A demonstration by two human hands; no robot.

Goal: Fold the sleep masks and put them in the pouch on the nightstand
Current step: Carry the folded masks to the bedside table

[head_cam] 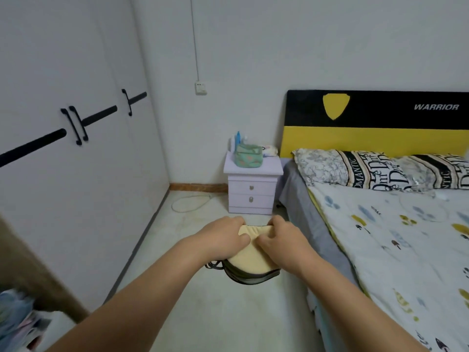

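The sleep masks [251, 260] are pale yellow with dark grey edges, the pouch [248, 156] is green with little orange spots, the nightstand [252, 189] is light purple, and the headboard [375, 123] is black and yellow.

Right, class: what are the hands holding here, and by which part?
Both hands, left hand and right hand, hold a stack of folded sleep masks, gripping it at its far upper edge, fingers over the top.

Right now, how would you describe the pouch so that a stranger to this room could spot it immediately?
Find the black-and-yellow headboard; just left of it stands a pale lilac nightstand with two drawers. The pouch sits on its top, in front of some bottles: it is the only soft, mint-green fabric item there, with a small orange pattern.
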